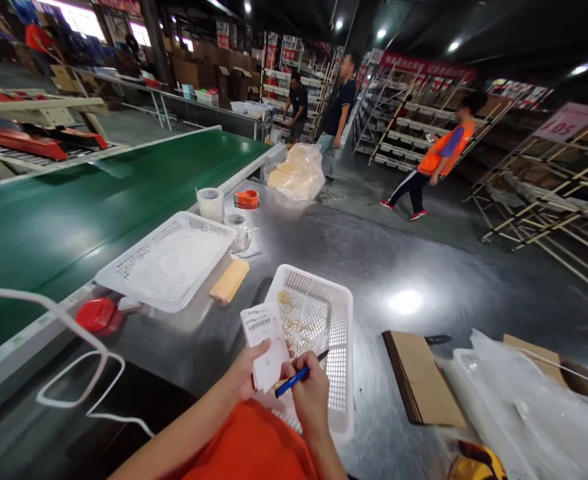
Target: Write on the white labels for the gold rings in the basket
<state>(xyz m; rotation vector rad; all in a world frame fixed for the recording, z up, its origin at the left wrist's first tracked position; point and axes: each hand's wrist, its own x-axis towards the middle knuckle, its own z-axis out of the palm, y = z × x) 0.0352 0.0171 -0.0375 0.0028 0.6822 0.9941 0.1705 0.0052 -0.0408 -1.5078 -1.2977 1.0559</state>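
A small stack of white paper slips (265,343), the top one printed with a barcode, is gripped in my left hand (244,370), thumb on top. My right hand (311,393) holds a blue pen (293,383) beside the slips' lower right edge; its fingers also seem to touch the paper. Both hands are over a white perforated plastic basket (343,333). Inside it lie clear bags with small gold-coloured pieces (299,327), partly hidden by the slips and my hands.
Left of the basket are a yellowish block (229,281), a second white basket (174,303), tape rolls (211,203) and an orange tape dispenser (247,199). Flat cardboard (427,380) and plastic bags (539,407) lie right. A green conveyor (139,180) runs behind; a person in an orange vest (444,157) walks beyond.
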